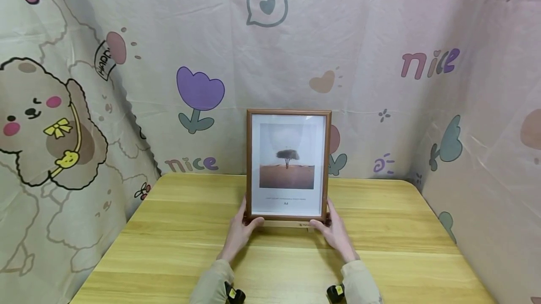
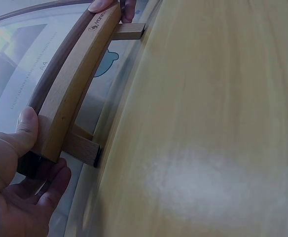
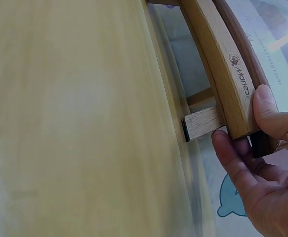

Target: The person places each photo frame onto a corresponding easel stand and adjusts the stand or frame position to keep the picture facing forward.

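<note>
A brown-framed picture (image 1: 287,153) of a lone tree stands upright at the middle of the table. Its bottom edge sits on the pale wooden ledge (image 1: 279,223) of a small tabletop easel. Short easel feet (image 2: 82,148) with dark ends stick out below the ledge. My left hand (image 1: 240,229) grips the picture frame's lower left corner, thumb in front and fingers curled beneath and behind. At the lower right corner, my right hand (image 1: 336,231) holds the frame the same way, its thumb (image 3: 265,101) against the frame's front edge. The easel's back is hidden by the picture.
The wood-grain table (image 1: 389,243) reaches back to a printed cloth backdrop (image 1: 270,59), which also hangs along both sides. Cloth stands close behind the picture. Small black devices (image 1: 235,293) are strapped at both wrists.
</note>
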Available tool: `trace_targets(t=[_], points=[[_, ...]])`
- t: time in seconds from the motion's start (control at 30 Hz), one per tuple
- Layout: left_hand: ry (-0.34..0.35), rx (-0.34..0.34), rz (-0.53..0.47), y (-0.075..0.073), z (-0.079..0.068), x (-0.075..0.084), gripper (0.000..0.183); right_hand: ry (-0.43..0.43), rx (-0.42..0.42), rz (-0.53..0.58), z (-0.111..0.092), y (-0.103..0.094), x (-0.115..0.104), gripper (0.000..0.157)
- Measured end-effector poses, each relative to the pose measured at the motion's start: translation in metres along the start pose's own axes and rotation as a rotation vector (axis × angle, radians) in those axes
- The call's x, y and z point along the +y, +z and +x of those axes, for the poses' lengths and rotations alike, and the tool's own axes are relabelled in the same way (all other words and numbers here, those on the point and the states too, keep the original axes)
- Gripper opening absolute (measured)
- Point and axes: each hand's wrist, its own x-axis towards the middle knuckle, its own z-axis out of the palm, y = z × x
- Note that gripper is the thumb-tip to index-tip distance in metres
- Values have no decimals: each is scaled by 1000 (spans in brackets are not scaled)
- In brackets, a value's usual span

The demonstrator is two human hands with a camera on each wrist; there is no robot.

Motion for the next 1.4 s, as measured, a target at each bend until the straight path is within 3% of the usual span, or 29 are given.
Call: trace_targets(t=[1.4], points=[[23, -2, -24, 5, 3, 3, 96, -13, 14, -37, -3, -6, 3, 88]])
